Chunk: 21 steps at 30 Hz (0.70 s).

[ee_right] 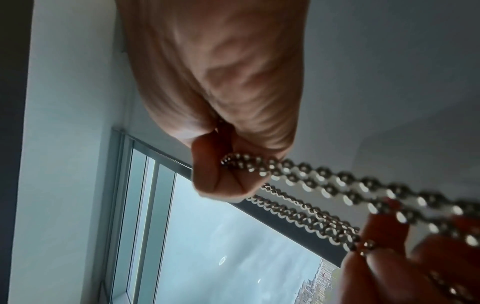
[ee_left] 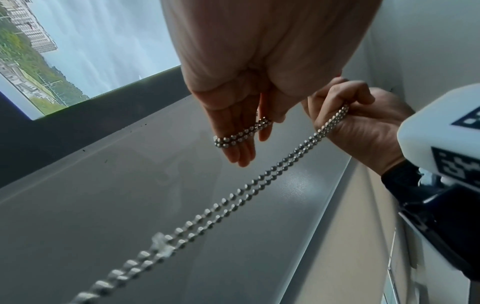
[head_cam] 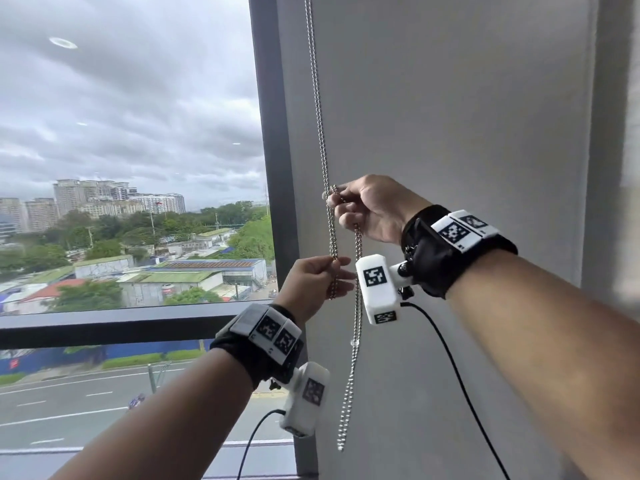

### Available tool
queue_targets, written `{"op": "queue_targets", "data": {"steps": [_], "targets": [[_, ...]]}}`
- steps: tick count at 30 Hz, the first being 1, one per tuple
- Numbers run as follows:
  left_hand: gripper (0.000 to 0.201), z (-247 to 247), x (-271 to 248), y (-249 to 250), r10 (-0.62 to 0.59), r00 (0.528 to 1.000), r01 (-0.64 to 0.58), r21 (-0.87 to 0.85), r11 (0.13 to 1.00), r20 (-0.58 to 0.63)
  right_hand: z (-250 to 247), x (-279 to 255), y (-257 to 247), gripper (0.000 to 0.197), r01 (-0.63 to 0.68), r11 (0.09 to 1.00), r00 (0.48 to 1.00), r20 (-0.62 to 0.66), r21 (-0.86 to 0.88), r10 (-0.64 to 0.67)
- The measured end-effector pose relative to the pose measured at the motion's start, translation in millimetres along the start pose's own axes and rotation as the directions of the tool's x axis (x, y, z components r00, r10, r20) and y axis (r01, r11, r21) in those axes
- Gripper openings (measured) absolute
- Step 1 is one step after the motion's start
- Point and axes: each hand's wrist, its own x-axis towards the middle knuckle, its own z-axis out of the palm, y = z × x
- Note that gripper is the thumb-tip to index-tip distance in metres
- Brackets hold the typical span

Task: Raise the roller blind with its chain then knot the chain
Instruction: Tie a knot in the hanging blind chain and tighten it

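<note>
A silver ball chain (head_cam: 320,126) hangs doubled along the grey wall beside the window. My right hand (head_cam: 337,199) grips it at chest height, fingers curled round the strands. A long loop (head_cam: 351,368) drops from under that hand and ends free near the sill. My left hand (head_cam: 334,268) is just below and pinches the strands between thumb and fingers. The left wrist view has the chain (ee_left: 241,136) lying across my left fingers (ee_left: 233,127), with the right hand (ee_left: 350,123) holding the doubled run. The right wrist view shows the chain (ee_right: 324,179) leaving my right hand (ee_right: 221,174).
The window pane (head_cam: 138,150) is uncovered, with city and sky behind it. A dark frame post (head_cam: 277,150) stands left of the chain and a dark rail (head_cam: 121,323) crosses below. The grey wall (head_cam: 467,133) fills the right. Camera cables hang from both wrists.
</note>
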Motion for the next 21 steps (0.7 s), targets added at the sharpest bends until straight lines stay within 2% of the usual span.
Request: {"op": "queue_targets", "data": {"steps": [6, 11, 13, 16, 18, 20, 21], "targets": [[0.022, 12, 6, 4, -0.026, 0.998, 0.030, 0.065, 0.997, -0.057, 0, -7, 2, 0.025, -0.030, 0.970, 0.991, 0.122, -0.242, 0.061], [0.030, 5, 12, 12, -0.040, 0.996, 0.044, 0.052, 0.998, -0.075, -2, -9, 4, 0.022, -0.020, 0.938, 0.989, 0.127, -0.347, 0.069], [0.032, 2, 11, 16, -0.029, 0.990, 0.033, 0.031, 0.999, -0.137, -3, -9, 3, 0.021, -0.015, 0.939, 0.992, 0.113, -0.343, 0.058], [0.015, -4, 8, 21, 0.079, 0.945, -0.054, 0.087, 0.995, -0.318, -5, -7, 4, 0.022, -0.007, 0.942, 0.994, 0.098, -0.335, 0.042], [0.026, -11, 11, 21, 0.096, 0.915, -0.044, 0.139, 0.989, -0.392, -7, -6, 6, 0.023, -0.001, 0.944, 0.996, 0.086, -0.329, 0.031], [0.041, -15, 16, 21, 0.043, 0.919, 0.022, 0.159, 0.987, -0.392, -9, -5, 8, 0.023, -0.002, 0.945, 0.997, 0.074, -0.328, 0.027], [0.042, -16, 17, 22, -0.004, 0.927, 0.070, 0.162, 0.984, -0.375, -9, -5, 9, 0.023, -0.004, 0.944, 0.997, 0.071, -0.331, 0.029]]}}
